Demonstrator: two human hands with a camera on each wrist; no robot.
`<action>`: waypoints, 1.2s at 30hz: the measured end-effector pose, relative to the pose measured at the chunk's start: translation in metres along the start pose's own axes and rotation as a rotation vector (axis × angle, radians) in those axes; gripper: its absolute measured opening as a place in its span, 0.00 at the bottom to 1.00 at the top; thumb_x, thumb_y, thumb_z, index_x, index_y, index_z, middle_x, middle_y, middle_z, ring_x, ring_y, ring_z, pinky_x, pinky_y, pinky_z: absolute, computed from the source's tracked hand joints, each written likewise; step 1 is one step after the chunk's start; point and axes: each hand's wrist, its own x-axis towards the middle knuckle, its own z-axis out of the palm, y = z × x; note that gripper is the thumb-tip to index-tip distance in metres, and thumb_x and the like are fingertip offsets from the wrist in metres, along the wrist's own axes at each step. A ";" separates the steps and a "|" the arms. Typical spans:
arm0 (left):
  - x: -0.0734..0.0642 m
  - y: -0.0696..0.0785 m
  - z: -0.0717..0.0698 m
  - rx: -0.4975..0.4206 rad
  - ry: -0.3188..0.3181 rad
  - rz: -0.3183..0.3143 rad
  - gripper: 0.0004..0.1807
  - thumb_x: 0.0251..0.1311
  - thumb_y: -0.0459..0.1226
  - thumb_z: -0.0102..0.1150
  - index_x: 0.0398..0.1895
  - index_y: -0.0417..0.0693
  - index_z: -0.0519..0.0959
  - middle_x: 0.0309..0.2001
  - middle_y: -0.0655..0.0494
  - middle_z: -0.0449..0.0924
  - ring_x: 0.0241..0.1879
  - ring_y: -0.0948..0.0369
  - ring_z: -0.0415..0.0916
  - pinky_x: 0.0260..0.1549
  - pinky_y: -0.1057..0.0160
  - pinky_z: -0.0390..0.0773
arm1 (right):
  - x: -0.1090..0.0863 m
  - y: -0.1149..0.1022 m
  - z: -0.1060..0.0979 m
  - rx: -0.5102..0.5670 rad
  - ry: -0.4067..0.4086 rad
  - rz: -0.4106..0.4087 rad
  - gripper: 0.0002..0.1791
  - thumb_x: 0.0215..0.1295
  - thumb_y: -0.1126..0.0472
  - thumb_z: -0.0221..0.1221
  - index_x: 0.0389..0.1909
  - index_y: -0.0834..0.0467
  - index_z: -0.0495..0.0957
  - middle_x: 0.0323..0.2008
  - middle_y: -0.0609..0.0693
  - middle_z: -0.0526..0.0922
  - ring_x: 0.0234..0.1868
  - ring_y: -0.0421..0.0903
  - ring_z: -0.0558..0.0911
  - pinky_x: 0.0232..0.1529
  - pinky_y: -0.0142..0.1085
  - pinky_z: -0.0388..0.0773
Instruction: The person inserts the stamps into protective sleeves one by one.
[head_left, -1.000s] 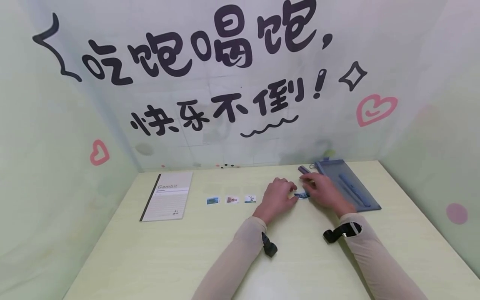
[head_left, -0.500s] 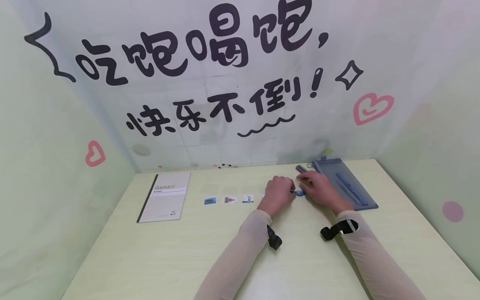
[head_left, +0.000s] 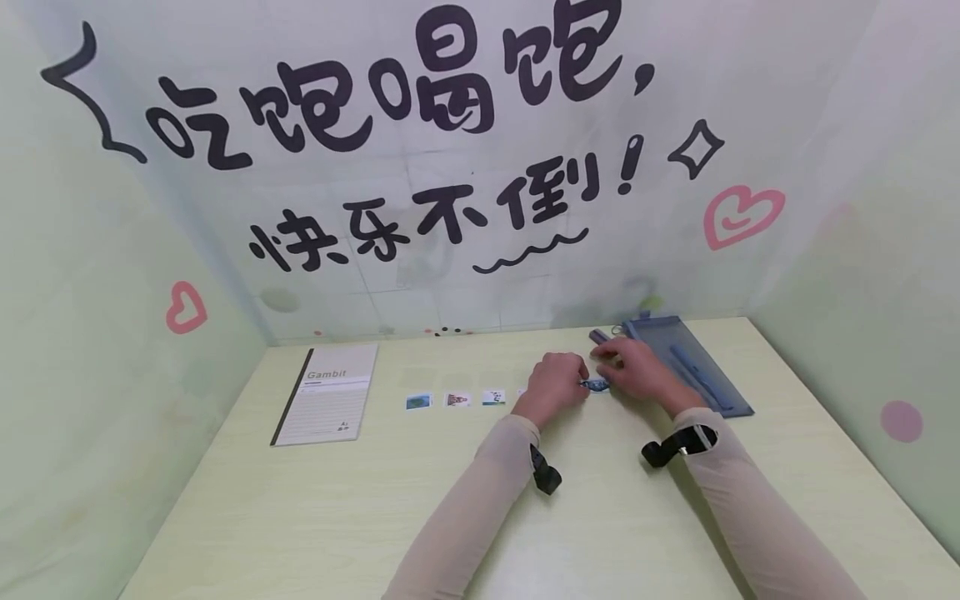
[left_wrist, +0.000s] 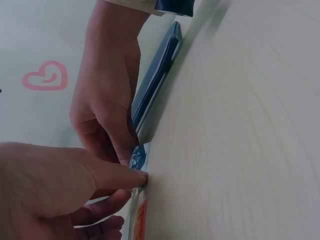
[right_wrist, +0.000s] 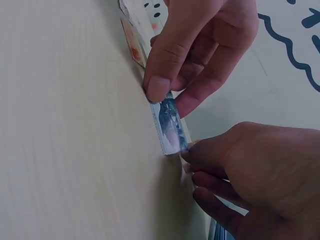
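Between my hands, a blue postage stamp (head_left: 597, 386) with a perforated edge is held just at the tabletop, slightly bowed. My left hand (head_left: 555, 383) pinches its left end; the thumb lies over the print in the right wrist view. At the other end, my right hand (right_wrist: 260, 170) has thumb and finger at the stamp's corner. To the left, a row of stamps lies flat: a blue-green one (head_left: 418, 402), a reddish one (head_left: 457, 399) and a white one (head_left: 493, 397). Another stamp with orange print (left_wrist: 140, 220) is mostly hidden by my left hand.
A ruled notebook (head_left: 326, 396) marked "Gambit" lies at the left. Behind my right hand is a blue zip pouch (head_left: 656, 333) with a blue pen (head_left: 697, 375) on or in it. A small dark stick-shaped object (head_left: 598, 337) lies beside the pouch. Walls enclose the table.
My left hand has shifted right, closer to the right hand, and its fingers have closed on the stamp. The stamp now bows up a little. The head view has turned slightly.
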 end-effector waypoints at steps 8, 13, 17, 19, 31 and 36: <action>-0.003 -0.005 0.003 -0.076 0.068 0.048 0.05 0.68 0.36 0.73 0.43 0.53 0.86 0.38 0.61 0.85 0.36 0.63 0.74 0.39 0.67 0.75 | 0.003 0.003 -0.003 0.029 -0.037 0.014 0.14 0.73 0.70 0.66 0.56 0.70 0.85 0.50 0.66 0.88 0.54 0.64 0.87 0.55 0.58 0.86; -0.006 -0.007 0.004 -0.176 0.089 0.032 0.06 0.71 0.35 0.69 0.47 0.52 0.86 0.38 0.60 0.87 0.32 0.63 0.76 0.34 0.68 0.74 | 0.003 0.005 -0.002 0.019 -0.025 0.012 0.13 0.72 0.70 0.67 0.55 0.69 0.86 0.49 0.65 0.88 0.53 0.63 0.86 0.54 0.57 0.87; -0.008 -0.008 0.004 -0.210 0.080 0.027 0.06 0.72 0.36 0.69 0.49 0.52 0.86 0.38 0.60 0.85 0.32 0.63 0.76 0.33 0.68 0.74 | 0.005 0.008 0.000 0.010 -0.015 0.015 0.12 0.71 0.70 0.67 0.53 0.69 0.87 0.49 0.64 0.88 0.53 0.63 0.86 0.53 0.56 0.87; -0.008 -0.009 0.004 -0.218 0.073 0.024 0.07 0.72 0.37 0.69 0.50 0.52 0.86 0.38 0.60 0.85 0.33 0.62 0.76 0.33 0.68 0.74 | 0.006 0.009 0.000 0.008 -0.011 0.017 0.11 0.71 0.70 0.68 0.52 0.68 0.87 0.48 0.64 0.88 0.52 0.63 0.86 0.53 0.56 0.87; -0.015 -0.011 -0.001 -0.231 0.092 0.043 0.07 0.72 0.36 0.68 0.50 0.51 0.86 0.39 0.60 0.86 0.34 0.63 0.76 0.34 0.69 0.75 | 0.010 0.003 0.001 -0.038 -0.008 0.040 0.04 0.69 0.70 0.69 0.43 0.65 0.88 0.42 0.60 0.88 0.45 0.57 0.87 0.50 0.54 0.87; -0.016 -0.012 -0.002 -0.241 0.096 0.047 0.08 0.72 0.36 0.68 0.51 0.51 0.86 0.40 0.59 0.87 0.34 0.64 0.77 0.34 0.69 0.75 | 0.011 0.004 0.003 -0.060 -0.013 0.035 0.02 0.68 0.71 0.68 0.40 0.65 0.87 0.40 0.59 0.86 0.44 0.54 0.86 0.51 0.53 0.85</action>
